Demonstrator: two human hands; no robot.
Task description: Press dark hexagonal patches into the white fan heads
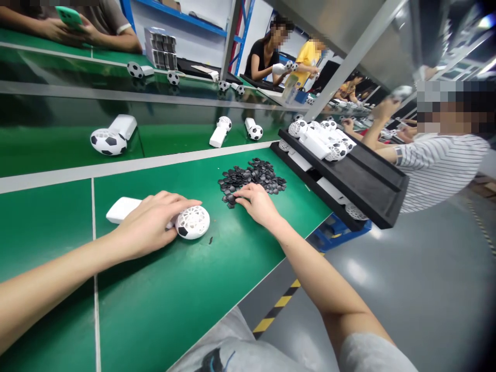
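Observation:
My left hand (153,227) is wrapped over a white device that lies on the green table, its round football-shaped head (192,223) an openwork shell. One black patch shows low on that head, and the device's flat white handle (123,211) sticks out past my wrist side. At the near edge of a heap of small black pieces (263,174), my right hand (256,204) pinches one piece between thumb and fingertips; the piece is mostly covered. A tiny dark scrap (211,240) lies beside the round head.
Stacked black trays (372,178) with white ball-headed devices (320,139) overhang the table's right edge. Finished-looking devices with black patches (110,140) lie on the belt beyond the pale strip (170,163). Co-workers sit across and to the right; one holds a green phone (70,17).

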